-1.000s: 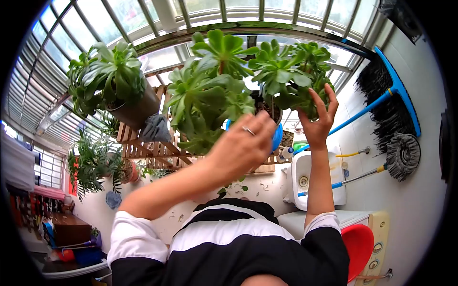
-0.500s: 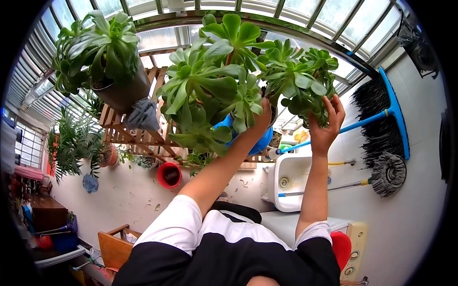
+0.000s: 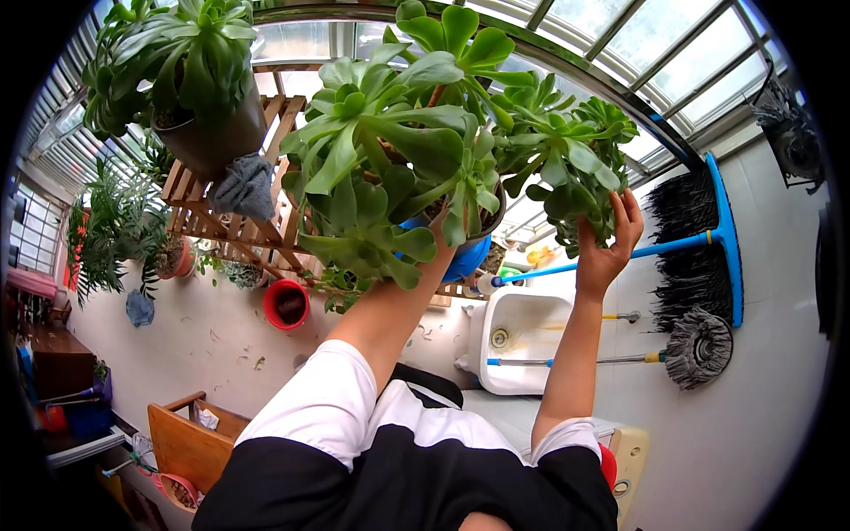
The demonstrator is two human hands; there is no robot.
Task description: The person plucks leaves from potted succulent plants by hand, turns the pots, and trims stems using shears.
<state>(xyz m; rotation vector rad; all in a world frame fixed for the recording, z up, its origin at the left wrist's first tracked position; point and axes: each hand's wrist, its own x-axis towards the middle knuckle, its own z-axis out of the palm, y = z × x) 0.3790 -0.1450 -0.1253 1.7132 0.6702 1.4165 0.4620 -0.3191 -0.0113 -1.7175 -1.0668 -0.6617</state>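
Note:
A large potted succulent [image 3: 381, 142] with broad green rosettes fills the middle of the head view. My left hand [image 3: 439, 237] reaches in among its lower leaves, beside the dark pot rim [image 3: 493, 217]; leaves cover the fingers, so their grip is hidden. On the right, my right hand [image 3: 606, 252] is raised against the edge of a second leaf cluster [image 3: 567, 155]. Its fingers are stretched and apart, with the fingertips at the leaves. Something blue [image 3: 469, 258] shows beneath the pot, partly behind my left forearm.
Another potted succulent [image 3: 208, 133] stands on the wooden slatted rack [image 3: 288, 119], near a grey cloth [image 3: 243, 188]. Below are a red bucket [image 3: 286, 304] and a white sink [image 3: 522, 380]. A blue broom [image 3: 728, 239] and a mop [image 3: 699, 348] are at the right.
My left hand has drawn back from the pot rim, toward the left and down, under the leaves. The right hand stays at the right cluster. The view has shifted slightly.

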